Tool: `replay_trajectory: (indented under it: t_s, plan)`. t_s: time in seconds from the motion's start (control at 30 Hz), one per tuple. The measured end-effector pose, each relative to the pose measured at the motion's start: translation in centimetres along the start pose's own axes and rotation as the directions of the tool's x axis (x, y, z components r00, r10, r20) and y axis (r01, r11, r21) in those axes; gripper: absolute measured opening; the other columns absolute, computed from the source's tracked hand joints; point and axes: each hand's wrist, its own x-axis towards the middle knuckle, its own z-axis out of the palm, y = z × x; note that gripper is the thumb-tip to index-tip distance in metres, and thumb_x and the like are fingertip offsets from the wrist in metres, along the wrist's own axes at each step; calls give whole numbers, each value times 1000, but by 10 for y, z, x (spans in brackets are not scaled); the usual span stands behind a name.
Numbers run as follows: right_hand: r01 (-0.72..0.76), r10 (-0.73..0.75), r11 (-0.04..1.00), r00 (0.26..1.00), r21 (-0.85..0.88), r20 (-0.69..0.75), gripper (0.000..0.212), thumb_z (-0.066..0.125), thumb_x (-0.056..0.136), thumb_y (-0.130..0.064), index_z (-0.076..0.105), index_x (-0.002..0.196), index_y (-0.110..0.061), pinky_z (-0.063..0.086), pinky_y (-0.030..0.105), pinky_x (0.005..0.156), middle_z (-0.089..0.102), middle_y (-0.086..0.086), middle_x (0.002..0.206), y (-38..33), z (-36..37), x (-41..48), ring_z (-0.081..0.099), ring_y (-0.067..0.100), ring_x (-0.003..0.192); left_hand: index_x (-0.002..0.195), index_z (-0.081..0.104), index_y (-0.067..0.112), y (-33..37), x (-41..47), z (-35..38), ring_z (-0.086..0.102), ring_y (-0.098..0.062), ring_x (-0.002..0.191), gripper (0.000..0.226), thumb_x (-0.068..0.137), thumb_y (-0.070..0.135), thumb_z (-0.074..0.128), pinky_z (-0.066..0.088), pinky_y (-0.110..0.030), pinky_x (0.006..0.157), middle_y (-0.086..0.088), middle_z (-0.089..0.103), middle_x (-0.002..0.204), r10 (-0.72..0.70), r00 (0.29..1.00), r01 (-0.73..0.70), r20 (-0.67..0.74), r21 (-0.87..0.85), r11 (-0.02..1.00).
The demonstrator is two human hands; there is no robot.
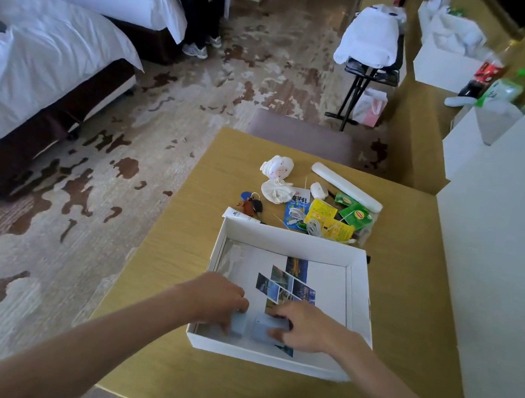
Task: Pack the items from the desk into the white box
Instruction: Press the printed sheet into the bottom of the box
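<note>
Pale-blue small block (238, 326) and big block (261, 330) in box (289, 238), near corner; left hand (220, 296) pinches small block, right hand (307, 328) pinches big block; pile (321, 214) waits on desk (175, 253) beyond. Risk: careless lift-out drags light box, blocks slide loose.

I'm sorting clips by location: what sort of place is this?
Most likely a hotel room: two white-sheeted beds side by side, a folding luggage rack holding a white bundle, and patterned carpet.

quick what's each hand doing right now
left hand: grips a small pale blue block inside the white box
right hand: pinches a pale blue flat case beside it
</note>
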Motion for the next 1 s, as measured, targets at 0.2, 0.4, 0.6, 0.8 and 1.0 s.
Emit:
replay_trajectory:
  t_s: [0.2, 0.4, 0.6, 0.8, 1.0]
  plan:
    - [39, -39, 999, 999, -19, -32, 41, 73, 79, -43, 62, 113, -25, 47, 29, 79, 62, -4, 110, -1, 3, -1, 56, 16, 92, 111, 63, 21, -2, 0, -2, 62, -21, 97, 27, 86, 32, 64, 46, -33, 81, -3, 68, 108, -22, 997, 26, 68, -59, 998]
    - [104, -97, 991, 992, 87, -84, 38, 76, 80, -35, 67, 115, -23, 46, 19, 77, 67, -5, 110, -7, 18, 1, 57, 7, 88, 110, 67, 23, 4, -4, -2, 63, -21, 96, 28, 84, 34, 66, 44, -32, 78, -2, 69, 107, -35, 996, 39, 79, -44, 998]
    - [107, -91, 975, 992, 195, -92, 41, 73, 82, -36, 64, 120, -23, 55, 29, 84, 66, -1, 116, -18, 26, 6, 61, 12, 93, 107, 70, 17, 3, -15, -5, 66, -27, 88, 24, 85, 26, 65, 48, -33, 79, -8, 71, 102, -25, 996, 23, 80, 29, 999]
    - [92, -81, 977, 995, 191, -62, 45, 66, 86, -45, 61, 126, -25, 48, 21, 77, 62, -1, 121, -16, 23, 10, 59, 10, 92, 102, 71, 19, 2, -22, -5, 64, -23, 98, 17, 89, 22, 59, 20, -45, 115, -2, 73, 101, -12, 1000, 12, 3, 145, 989]
    - [120, -105, 976, 991, 182, -88, 29, 61, 92, -38, 63, 118, -25, 45, 16, 70, 59, -8, 110, -15, 25, 9, 57, 1, 81, 97, 70, 20, 7, -27, -9, 64, -24, 97, 15, 89, 24, 58, 21, -43, 116, -4, 72, 100, -73, 997, 67, 31, 181, 981]
